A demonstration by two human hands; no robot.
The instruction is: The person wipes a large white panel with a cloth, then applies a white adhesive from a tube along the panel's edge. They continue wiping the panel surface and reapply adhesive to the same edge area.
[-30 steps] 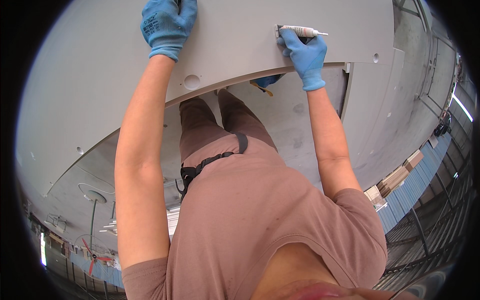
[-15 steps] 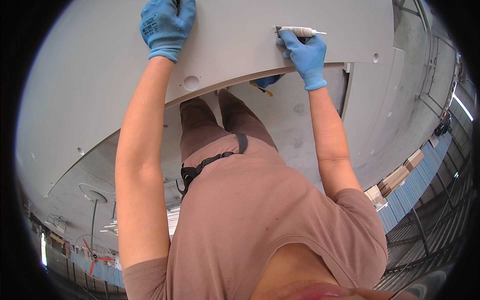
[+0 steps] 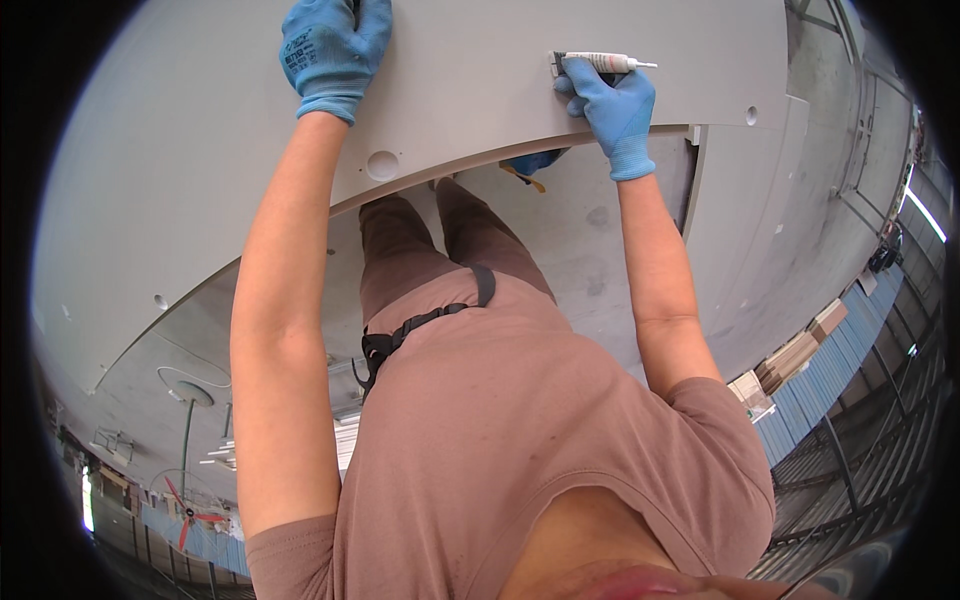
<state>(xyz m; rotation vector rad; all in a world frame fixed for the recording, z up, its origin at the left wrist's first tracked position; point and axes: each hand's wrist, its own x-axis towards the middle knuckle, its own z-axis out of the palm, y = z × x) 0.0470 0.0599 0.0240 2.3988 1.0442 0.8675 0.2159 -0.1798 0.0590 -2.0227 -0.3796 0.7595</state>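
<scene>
Both arms stretch straight out to the grey panel [image 3: 470, 90]. The left hand [image 3: 335, 45], gloved blue, rests on it with fingers curled. The right hand [image 3: 612, 100] has its fingers closed around a white tube [image 3: 605, 63] lying against the panel's surface.

Blue knit gloves on both my hands, left hand [image 3: 335, 45] and right hand [image 3: 612, 100], each with a ribbed cuff ending at the wrist; dark print on the back of the left glove. Forearms bare. Short-sleeved dusty-pink T-shirt [image 3: 520, 420]. Brown trousers [image 3: 420, 245]. Black strap [image 3: 425, 322] with buckle at my waist.
</scene>
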